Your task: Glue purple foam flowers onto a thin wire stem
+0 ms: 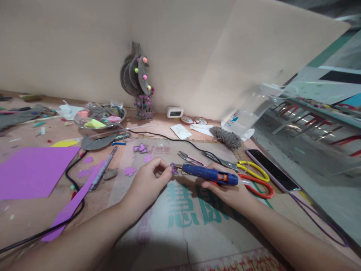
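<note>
My right hand (218,183) is wrapped round a blue hot glue gun (208,174), a clear glue stick jutting from its rear. The gun's nozzle points left and meets a small purple flower-like piece (174,169). That piece is pinched between the thumb and fingers of my left hand (156,175); the fingertips partly cover it. Left of this hand, purple flower cutouts (130,171) lie on the printed sheet (180,241). Scissors with yellow and red handles (255,171) lie beyond my right hand, beside small snips (191,158).
Purple foam sheet (34,171), a pen (103,169) and a black cord (70,169) are at left. At the back are a bowl of craft scraps (100,116), hanging felt decoration (137,75) and small clock (175,112). Grey yarn (225,138), a plastic bottle (251,109) and a phone (272,171) stand or lie right.
</note>
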Available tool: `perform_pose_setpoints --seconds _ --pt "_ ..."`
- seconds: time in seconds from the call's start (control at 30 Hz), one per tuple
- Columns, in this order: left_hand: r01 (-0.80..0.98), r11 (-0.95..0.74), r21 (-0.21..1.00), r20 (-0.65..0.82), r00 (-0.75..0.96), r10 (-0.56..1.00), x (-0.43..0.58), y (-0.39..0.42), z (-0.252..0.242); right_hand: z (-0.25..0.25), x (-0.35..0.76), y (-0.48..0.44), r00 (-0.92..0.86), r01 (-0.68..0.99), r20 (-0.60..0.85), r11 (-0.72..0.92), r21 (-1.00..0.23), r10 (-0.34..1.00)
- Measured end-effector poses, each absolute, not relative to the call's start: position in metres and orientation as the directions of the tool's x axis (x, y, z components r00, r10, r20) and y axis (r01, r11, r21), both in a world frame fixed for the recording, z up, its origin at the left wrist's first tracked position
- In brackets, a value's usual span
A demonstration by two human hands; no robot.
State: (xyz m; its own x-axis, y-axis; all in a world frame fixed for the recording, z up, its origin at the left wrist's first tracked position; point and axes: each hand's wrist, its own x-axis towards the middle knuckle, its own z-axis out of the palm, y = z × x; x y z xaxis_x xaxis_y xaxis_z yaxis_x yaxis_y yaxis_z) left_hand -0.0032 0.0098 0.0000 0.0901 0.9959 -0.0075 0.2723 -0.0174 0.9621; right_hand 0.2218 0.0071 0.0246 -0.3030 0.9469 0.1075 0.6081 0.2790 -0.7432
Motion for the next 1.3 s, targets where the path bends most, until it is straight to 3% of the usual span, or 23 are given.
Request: perform_pose_setpoints --seconds 0.73,1.13,1.3 --pt "0.279 -0.038 0.960 0.006 0.115 0.993 -0.0039 0.0095 -0.0009 0.0203 0.2213 0.0068 -0.262 0.624 0.072 0.226 -0.748 0.962" --pt "0.273 -0.012 0.962 -0.015 0.096 0.995 -0.0030 0.0107 0.0002 0.0191 0.2259 0.0075 -0.306 0.647 0.104 0.287 -0.706 0.946" --pt "0.265 -0.012 0.964 -0.013 0.093 0.996 -0.0042 0.0108 -0.0014 0.0264 0.2243 0.0041 -0.290 0.601 0.111 0.272 -0.752 0.950"
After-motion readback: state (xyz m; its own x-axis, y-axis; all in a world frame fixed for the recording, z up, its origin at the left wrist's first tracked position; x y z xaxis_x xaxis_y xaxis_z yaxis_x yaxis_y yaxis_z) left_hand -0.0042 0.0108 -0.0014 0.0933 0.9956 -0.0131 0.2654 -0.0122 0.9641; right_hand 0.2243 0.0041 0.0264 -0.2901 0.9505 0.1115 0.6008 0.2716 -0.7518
